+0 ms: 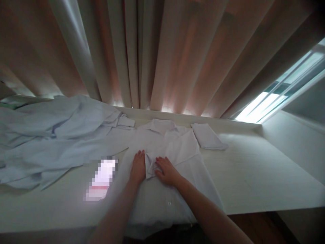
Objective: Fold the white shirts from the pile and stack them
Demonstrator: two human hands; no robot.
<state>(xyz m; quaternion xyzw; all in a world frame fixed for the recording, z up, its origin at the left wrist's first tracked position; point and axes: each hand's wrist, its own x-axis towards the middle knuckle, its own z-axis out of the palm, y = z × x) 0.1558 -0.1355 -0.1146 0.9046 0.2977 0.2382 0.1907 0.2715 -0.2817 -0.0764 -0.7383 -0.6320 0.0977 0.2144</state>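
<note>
A white collared shirt (175,145) lies spread on the pale table, its collar at the far side and its lower edge towards me. One sleeve is laid across its front, with the cuff (149,168) near the middle. My left hand (138,167) rests flat on the shirt just left of the cuff, fingers stretched forward. Over the sleeve end, right of the cuff, lies my right hand (166,170), fingers spread and pressing on the fabric. A small button shows on the shirt below the hands.
Rumpled white garments (63,135) cover the table's left side. A folded white cloth (208,136) lies beyond the shirt's right shoulder. Left of my left arm is a bright, pixelated phone-like shape (101,179). Long curtains (177,57) hang behind the table (261,173).
</note>
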